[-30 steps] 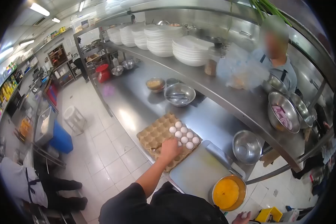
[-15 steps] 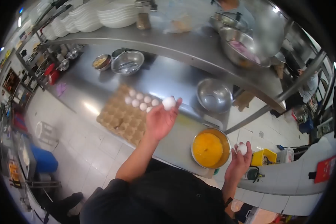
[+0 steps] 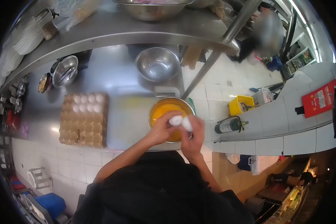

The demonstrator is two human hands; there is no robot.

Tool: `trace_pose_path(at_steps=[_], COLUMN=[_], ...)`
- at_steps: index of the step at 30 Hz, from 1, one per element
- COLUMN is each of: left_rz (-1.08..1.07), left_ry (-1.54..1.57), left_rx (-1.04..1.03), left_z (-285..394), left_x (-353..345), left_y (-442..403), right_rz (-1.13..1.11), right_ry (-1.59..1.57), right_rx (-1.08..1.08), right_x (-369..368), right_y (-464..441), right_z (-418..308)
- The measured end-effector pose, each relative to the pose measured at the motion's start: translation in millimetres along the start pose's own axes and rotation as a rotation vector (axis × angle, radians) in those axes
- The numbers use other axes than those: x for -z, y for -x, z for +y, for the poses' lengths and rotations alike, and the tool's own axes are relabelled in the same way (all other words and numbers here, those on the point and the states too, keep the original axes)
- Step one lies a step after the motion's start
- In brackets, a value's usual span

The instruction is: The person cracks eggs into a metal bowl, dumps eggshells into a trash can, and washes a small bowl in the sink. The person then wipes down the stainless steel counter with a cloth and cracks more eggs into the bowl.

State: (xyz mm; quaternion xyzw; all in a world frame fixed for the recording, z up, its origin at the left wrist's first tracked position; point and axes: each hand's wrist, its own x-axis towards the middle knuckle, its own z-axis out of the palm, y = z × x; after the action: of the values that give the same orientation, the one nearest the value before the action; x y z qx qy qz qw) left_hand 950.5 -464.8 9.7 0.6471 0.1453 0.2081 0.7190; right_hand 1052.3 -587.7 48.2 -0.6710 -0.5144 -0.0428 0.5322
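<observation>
My left hand (image 3: pixel 161 128) is closed around a white egg (image 3: pixel 175 120). Right beside it, my right hand (image 3: pixel 194 137) grips another white egg (image 3: pixel 187 124); the two eggs seem to touch, though blur hides whether either shell is cracked. Both hands are over a round metal pot (image 3: pixel 151 120) that holds yellow-orange beaten or broken egg (image 3: pixel 162 109). To the left lies a cardboard egg tray (image 3: pixel 82 128), with several white eggs (image 3: pixel 89 103) in two rows near its far side and bare cups nearer me.
A steel bowl (image 3: pixel 158 64) stands behind the pot. Farther left are another bowl with utensils (image 3: pixel 65 71) and a small bowl of food (image 3: pixel 44 83). A raised steel shelf (image 3: pixel 130 34) crosses above the counter, with a post (image 3: pixel 203 72) at right. Someone (image 3: pixel 263 35) is at the far right.
Both hands, each with an egg, have come together over the pot: the left from near the tray, the right from beside the pot. The camera view has turned to the right.
</observation>
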Motion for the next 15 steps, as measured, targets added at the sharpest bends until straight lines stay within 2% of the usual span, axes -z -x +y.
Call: trace_pose_path(at_steps=[1, 2, 3, 5, 6, 7, 9, 11, 15], left_rz=[0.017, 0.034, 0.027, 0.033, 0.029, 0.051, 0.077, 0.097, 0.087], left_ry=[0.022, 0.041, 0.035, 0.138, 0.135, 0.138, 0.144, 0.126, 0.017], left_rx=[0.031, 0.068, 0.085, 0.124, 0.13, 0.106, 0.081, -0.018, 0.034], left_z=[-1.3, -2.4, -2.2, 0.6, 0.7, 0.6, 1.4, 2.3, -1.8], left_x=[1.7, 4.0, 6.7, 9.3, 10.3, 11.3, 11.3, 8.6, 13.2], left_y=[2.7, 7.8, 10.2, 7.3, 7.3, 7.6, 8.0, 10.3, 13.8], right_rz=[0.101, 0.226, 0.234, 0.146, 0.054, 0.056, -0.15, -0.15, -0.167], right_ry=[-0.03, -0.332, -0.334, -0.818, -0.796, -0.798, -0.392, -0.372, -0.285], right_rx=[-0.01, -0.269, -0.285, -0.763, -0.751, -0.754, -0.687, -0.647, -0.58], right_x=[-1.3, -6.3, -6.9, 3.7, 4.0, 2.6, -0.5, -9.7, -13.2], right_y=[2.2, -0.9, -2.9, -6.7, -3.3, -1.5, 0.3, -2.0, -4.9], right_z=[0.1, -4.0, -0.9, 14.3, 23.4, 21.8, 16.9, 10.7, 10.9])
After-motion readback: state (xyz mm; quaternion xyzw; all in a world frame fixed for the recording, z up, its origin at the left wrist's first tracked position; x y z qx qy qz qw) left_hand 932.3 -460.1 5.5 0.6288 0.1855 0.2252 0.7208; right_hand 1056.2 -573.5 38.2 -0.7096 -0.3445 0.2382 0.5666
